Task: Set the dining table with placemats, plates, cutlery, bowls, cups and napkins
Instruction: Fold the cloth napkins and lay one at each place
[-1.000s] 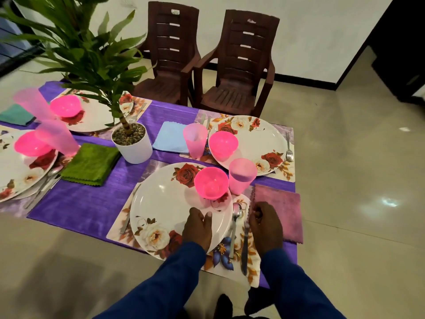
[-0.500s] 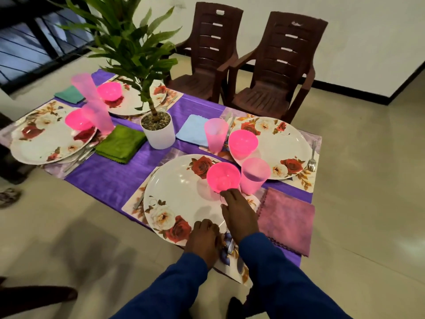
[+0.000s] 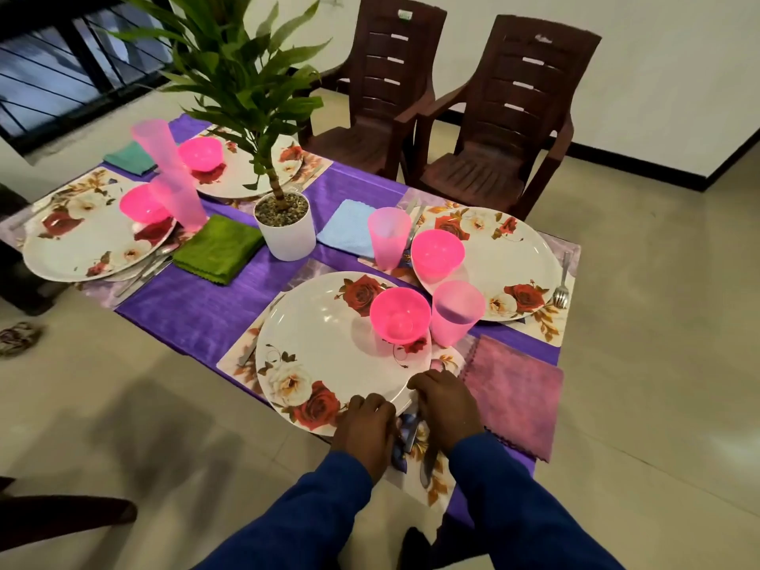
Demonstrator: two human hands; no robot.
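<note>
The near floral plate (image 3: 329, 347) lies on a floral placemat (image 3: 238, 359) with a pink bowl (image 3: 399, 315) on it. A pink cup (image 3: 455, 312) stands just to the right of the bowl. My left hand (image 3: 364, 427) grips the plate's near rim with curled fingers. My right hand (image 3: 446, 403) curls its fingers round the plate's right rim and covers most of a spoon. A knife (image 3: 427, 466) shows below this hand. A mauve napkin (image 3: 516, 394) lies to the right of it.
Three more place settings with plates, pink bowls, cups and napkins fill the purple cloth (image 3: 193, 310). A potted plant (image 3: 283, 224) stands mid-table. Two brown chairs (image 3: 506, 117) stand at the far side. Another chair's arm (image 3: 61, 524) shows at bottom left.
My right hand went from beside the mauve napkin to the pink bowl, then drew back to the plate's right rim. My left hand slid off the plate's face onto its near rim.
</note>
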